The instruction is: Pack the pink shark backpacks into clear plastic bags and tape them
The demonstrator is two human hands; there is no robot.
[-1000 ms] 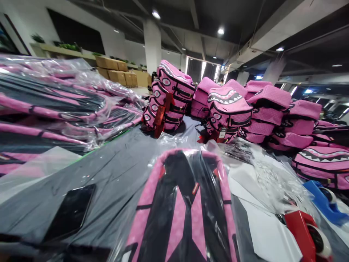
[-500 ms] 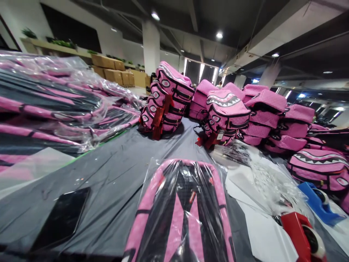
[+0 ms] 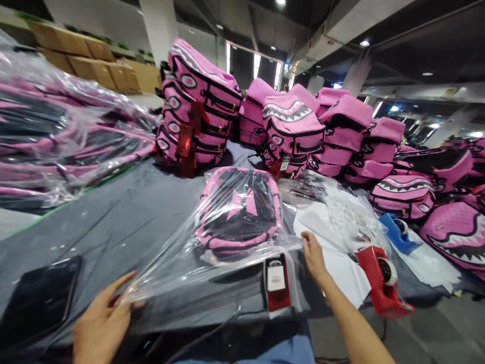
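Note:
A pink and black backpack lies on the grey-covered table inside a clear plastic bag. The bag's mouth is stretched wide toward me. At the lower left, my left hand pinches one corner of the bag's edge. My right hand grips the opposite corner, to the right of the backpack. Between my hands, a red hang tag with a white label shows through the plastic near the table's front edge.
A black phone lies at the left. Red and blue tape dispensers stand at the right, by white sheets and clear bags. Stacked pink backpacks stand behind; bagged ones are piled left.
Both hands have come into view, holding the bag's open edge. The bagged backpack now appears smaller and farther off, and the red tag shows. The view has shifted right and down.

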